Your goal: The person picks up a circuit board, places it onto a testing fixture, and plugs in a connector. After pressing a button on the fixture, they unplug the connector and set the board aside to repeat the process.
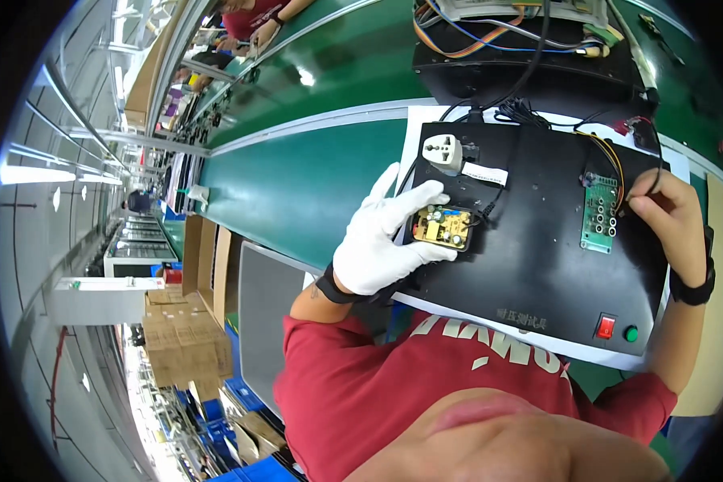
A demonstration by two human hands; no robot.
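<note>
My left hand [381, 237], in a white glove, grips a small yellow circuit board [440, 226] with capacitors and holds it against the left edge of a black test fixture [538, 265]. My bare right hand [671, 221], with a black wristband, rests on the fixture's right side. Its fingers are curled and a fingertip touches the right edge of a small green circuit board [600, 213] mounted there. Thin coloured wires [614, 161] run from that green board toward the fixture's far edge.
A white socket adapter [443, 151], a red switch [606, 326] and a green button [631, 333] sit on the fixture. Beyond it are a black box with ribbon cables [522, 48] and a green conveyor belt [297, 177]. Cardboard boxes [181, 337] stand at the left; another person [253, 16] works far off.
</note>
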